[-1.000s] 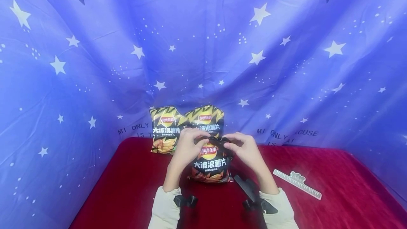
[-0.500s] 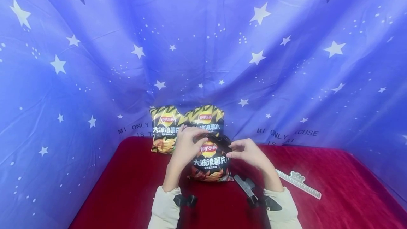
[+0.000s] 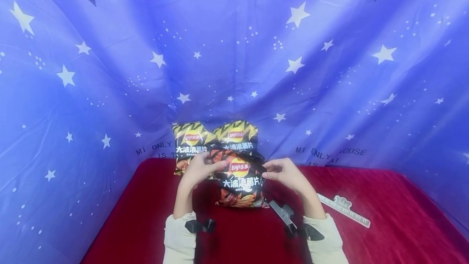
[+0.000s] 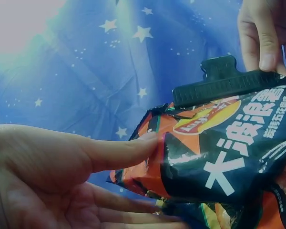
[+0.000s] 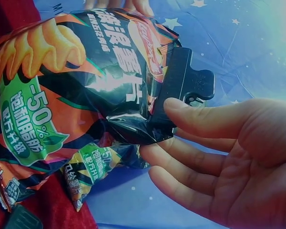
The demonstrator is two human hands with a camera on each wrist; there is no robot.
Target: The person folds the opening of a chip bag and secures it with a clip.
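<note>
A black-and-orange chip bag (image 3: 239, 182) stands on the red cloth between my hands. A black clip (image 4: 224, 82) sits along its folded top edge. My left hand (image 3: 209, 167) pinches the bag's top left corner; the thumb (image 4: 124, 150) lies on the front and the fingers go behind. My right hand (image 3: 270, 173) holds the right end of the black clip (image 5: 181, 81), with the thumb (image 5: 205, 117) pressing it and the fingers behind the bag (image 5: 81, 81).
Two more chip bags (image 3: 190, 144) (image 3: 237, 135) lean against the starry blue backdrop (image 3: 110, 72) behind. A clear ruler (image 3: 342, 210) lies at the right on the red table (image 3: 384, 223). A dark clip-like piece (image 3: 280, 212) lies near my right wrist.
My left hand has moved left and pulled the bag's top left corner out from the fold. My right hand has shifted slightly right and stays at the clip's end.
</note>
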